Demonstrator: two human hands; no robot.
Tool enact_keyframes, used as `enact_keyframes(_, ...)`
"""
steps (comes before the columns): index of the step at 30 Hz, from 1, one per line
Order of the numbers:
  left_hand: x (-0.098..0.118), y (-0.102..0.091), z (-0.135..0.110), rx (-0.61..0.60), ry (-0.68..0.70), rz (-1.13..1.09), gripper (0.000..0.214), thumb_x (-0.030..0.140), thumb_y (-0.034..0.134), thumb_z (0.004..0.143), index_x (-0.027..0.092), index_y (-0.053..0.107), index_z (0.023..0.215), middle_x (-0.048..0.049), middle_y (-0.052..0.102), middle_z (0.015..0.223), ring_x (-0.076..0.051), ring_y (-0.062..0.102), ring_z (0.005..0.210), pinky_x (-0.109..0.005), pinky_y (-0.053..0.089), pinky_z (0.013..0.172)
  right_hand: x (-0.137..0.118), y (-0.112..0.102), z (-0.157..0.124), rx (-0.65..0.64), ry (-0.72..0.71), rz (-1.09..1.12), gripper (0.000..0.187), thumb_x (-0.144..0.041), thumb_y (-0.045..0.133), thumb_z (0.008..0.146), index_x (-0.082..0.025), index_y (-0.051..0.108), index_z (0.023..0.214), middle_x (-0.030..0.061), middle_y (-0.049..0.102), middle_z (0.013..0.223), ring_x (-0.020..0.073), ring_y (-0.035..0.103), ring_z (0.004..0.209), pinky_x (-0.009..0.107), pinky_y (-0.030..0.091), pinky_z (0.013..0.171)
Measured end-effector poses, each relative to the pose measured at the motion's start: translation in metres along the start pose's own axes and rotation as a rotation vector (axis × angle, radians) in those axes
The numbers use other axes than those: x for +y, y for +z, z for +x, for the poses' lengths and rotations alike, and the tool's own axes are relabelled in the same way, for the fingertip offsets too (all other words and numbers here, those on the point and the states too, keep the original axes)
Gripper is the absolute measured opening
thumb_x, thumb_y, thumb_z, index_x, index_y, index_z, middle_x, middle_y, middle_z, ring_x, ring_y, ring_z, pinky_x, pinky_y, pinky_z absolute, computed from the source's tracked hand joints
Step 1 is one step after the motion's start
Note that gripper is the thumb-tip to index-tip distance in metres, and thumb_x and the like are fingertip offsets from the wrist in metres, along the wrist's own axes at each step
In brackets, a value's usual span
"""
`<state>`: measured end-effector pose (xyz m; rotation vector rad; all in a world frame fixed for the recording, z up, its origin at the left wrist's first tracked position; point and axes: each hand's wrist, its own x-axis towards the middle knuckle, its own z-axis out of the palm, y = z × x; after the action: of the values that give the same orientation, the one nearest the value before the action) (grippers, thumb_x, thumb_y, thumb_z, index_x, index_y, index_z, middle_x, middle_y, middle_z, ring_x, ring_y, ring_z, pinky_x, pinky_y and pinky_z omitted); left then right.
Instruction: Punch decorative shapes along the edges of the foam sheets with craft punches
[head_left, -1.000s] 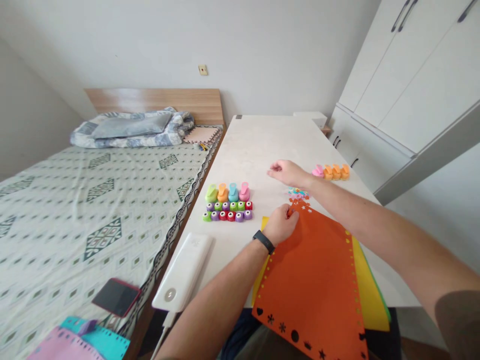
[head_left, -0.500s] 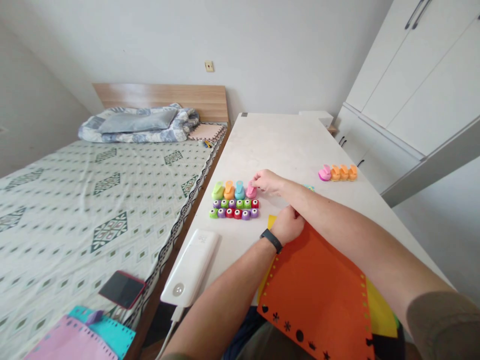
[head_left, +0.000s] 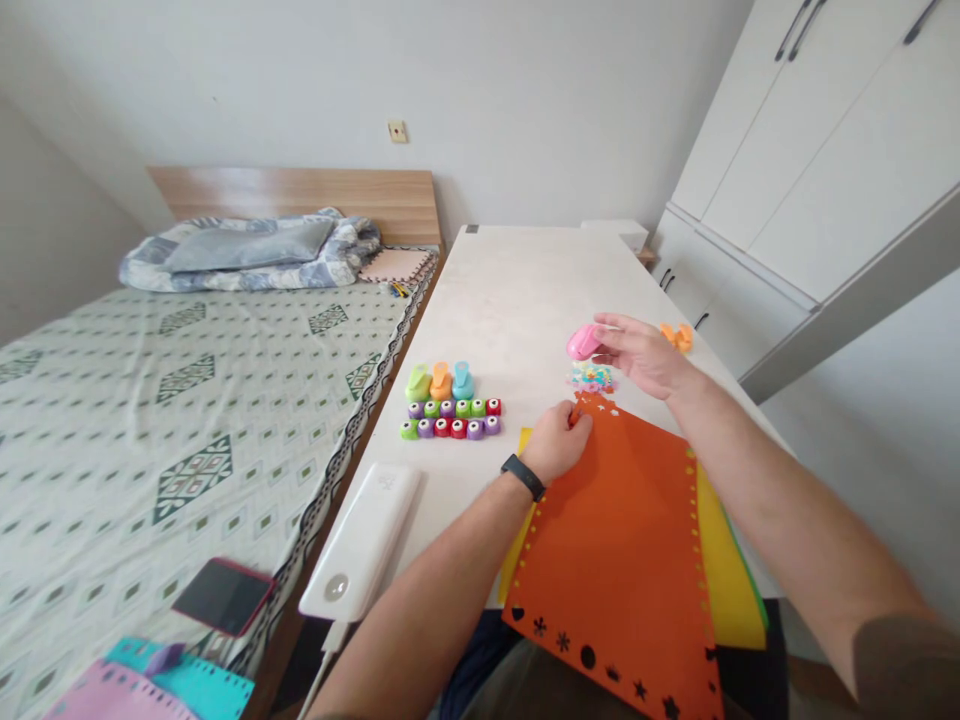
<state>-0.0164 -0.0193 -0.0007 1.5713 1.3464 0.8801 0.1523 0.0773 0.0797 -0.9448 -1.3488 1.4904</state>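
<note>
My right hand (head_left: 643, 352) holds a pink paper punch (head_left: 583, 342) above the white table (head_left: 517, 290), just past a small pile of coloured cut-outs (head_left: 592, 378). My left hand (head_left: 556, 441) is closed on the far corner of an orange sheet (head_left: 622, 540) whose edges carry punched shapes. The sheet lies on yellow and green sheets (head_left: 731, 570). To the left stand three larger punches (head_left: 440, 382), green, orange and blue, behind two rows of small round punches (head_left: 450, 419).
Orange punches (head_left: 678, 336) sit behind my right hand. A white power bank (head_left: 362, 540) lies at the table's near left edge. A bed (head_left: 172, 400) runs alongside, with a phone (head_left: 223, 596) and pink and teal sheets (head_left: 150, 682). White cupboards (head_left: 810, 150) stand at right.
My right hand reached left to the row of larger punches, took the pink one and carried it back right above the cut-outs. My left hand stayed on the orange sheet.
</note>
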Motion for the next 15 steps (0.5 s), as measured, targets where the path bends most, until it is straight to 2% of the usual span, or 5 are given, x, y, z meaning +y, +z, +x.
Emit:
enact_keyframes(4, -0.003, 0.001, 0.002, 0.029, -0.005, -0.002, 0.028, 0.041, 0.052, 0.091, 0.019, 0.044, 0.074, 0.0059, 0.041, 0.064, -0.009, 0.036, 0.059, -0.025, 0.024, 0.054, 0.006, -0.042, -0.029, -0.009, 0.002, -0.018, 0.026, -0.042, 0.078, 0.084, -0.021, 0.077, 0.1, 0.0091, 0.076, 0.105, 0.0239, 0.069, 0.097, 0.037, 0.054, 0.088)
enact_keyframes(7, -0.006, 0.002, 0.003, 0.047, -0.002, -0.014, 0.029, 0.043, 0.053, 0.092, 0.019, 0.048, 0.076, 0.0056, 0.042, 0.064, -0.009, 0.036, 0.059, -0.024, 0.023, 0.053, 0.017, -0.06, -0.044, 0.018, 0.021, -0.006, 0.026, -0.043, 0.078, 0.084, -0.022, 0.078, 0.098, 0.0092, 0.076, 0.107, 0.0242, 0.069, 0.097, 0.037, 0.055, 0.086)
enact_keyframes(15, -0.005, 0.001, 0.003, 0.058, -0.024, -0.074, 0.03, 0.045, 0.057, 0.09, 0.018, 0.052, 0.077, 0.0048, 0.042, 0.065, -0.009, 0.036, 0.059, -0.023, 0.024, 0.053, 0.039, -0.065, -0.06, 0.012, 0.028, 0.013, 0.03, -0.048, 0.074, 0.086, -0.021, 0.077, 0.101, 0.0103, 0.077, 0.104, 0.0253, 0.071, 0.095, 0.039, 0.053, 0.087)
